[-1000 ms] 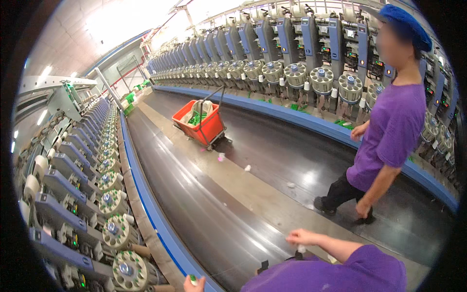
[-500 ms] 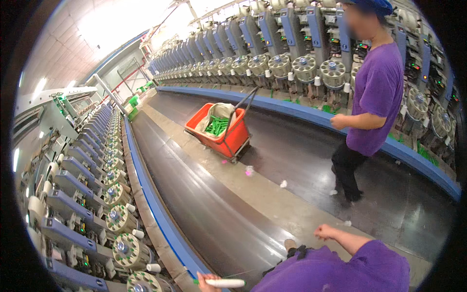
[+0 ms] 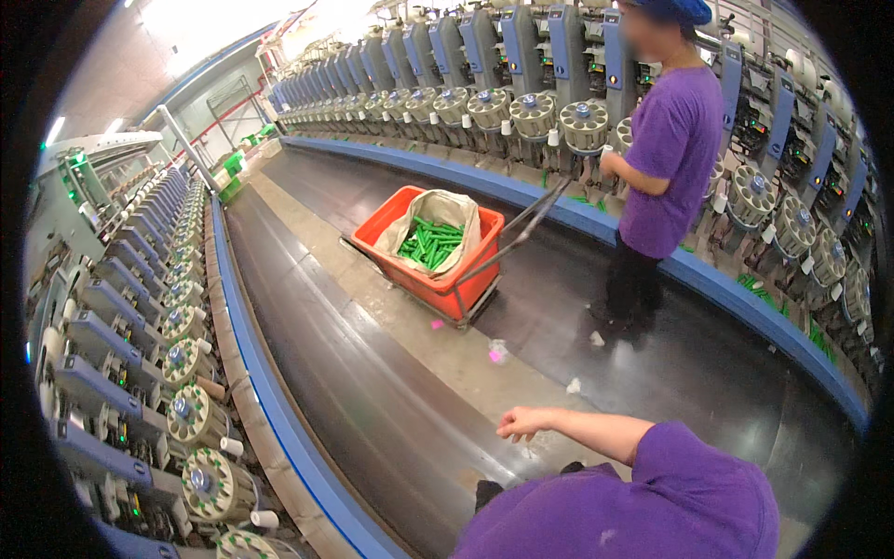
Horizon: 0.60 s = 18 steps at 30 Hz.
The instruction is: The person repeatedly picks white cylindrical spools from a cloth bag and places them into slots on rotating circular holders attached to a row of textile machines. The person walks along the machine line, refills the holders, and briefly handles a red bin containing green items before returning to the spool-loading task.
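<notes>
My right hand [image 3: 523, 424] hangs over the walkway in front of me, its fingers loosely bent and somewhat apart. Nothing shows in its grasp. Beyond it stands an orange cart [image 3: 410, 291] with a dark metal frame and a push handle [image 3: 535, 216]. A pale cloth sack [image 3: 463, 207] lines the cart. Inside lie many green bobbin tubes [image 3: 434, 246]. My left hand is out of the picture, so the white-wound bobbin it held half a second ago is hidden too.
Long rows of winding machines with round magazines [image 3: 212, 479] run along both sides. Blue rails [image 3: 270, 401] edge the walkway. A co-worker in a purple shirt [image 3: 678, 154] stands at the right-hand row. White fluff [image 3: 574, 386] and pink scraps [image 3: 494, 355] lie on the floor.
My left hand and its white bobbin have left the view. My right arm has swung forward and left. The cart looks nearer, and the co-worker has turned toward the machines, a hand raised to them.
</notes>
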Tool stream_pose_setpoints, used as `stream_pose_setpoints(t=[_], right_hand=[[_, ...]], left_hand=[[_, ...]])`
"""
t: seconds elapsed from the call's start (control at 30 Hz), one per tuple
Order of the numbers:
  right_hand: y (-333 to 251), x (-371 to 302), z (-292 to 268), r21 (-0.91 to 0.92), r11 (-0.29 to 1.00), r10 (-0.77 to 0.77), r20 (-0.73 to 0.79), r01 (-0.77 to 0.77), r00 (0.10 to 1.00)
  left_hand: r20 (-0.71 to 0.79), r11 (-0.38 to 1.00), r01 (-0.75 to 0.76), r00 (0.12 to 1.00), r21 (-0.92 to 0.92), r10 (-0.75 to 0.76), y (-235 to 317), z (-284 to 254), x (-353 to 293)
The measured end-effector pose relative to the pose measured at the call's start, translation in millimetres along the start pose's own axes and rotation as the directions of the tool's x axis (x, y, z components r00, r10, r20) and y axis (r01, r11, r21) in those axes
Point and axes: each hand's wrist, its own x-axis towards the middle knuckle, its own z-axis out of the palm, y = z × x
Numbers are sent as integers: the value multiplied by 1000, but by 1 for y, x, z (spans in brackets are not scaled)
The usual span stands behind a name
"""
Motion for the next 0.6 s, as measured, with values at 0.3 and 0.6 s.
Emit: stream_pose_setpoints(t=[0.3,0.6], right_hand=[[-152,191,-123,-58,964,-253,-497,259,830],[-182,477,-319,-312,949,-205,-693,-31,691]], left_hand=[[164,938,-267,958,220,235,176,57,242],[310,771,-107,943,628,-122,176,207,345]])
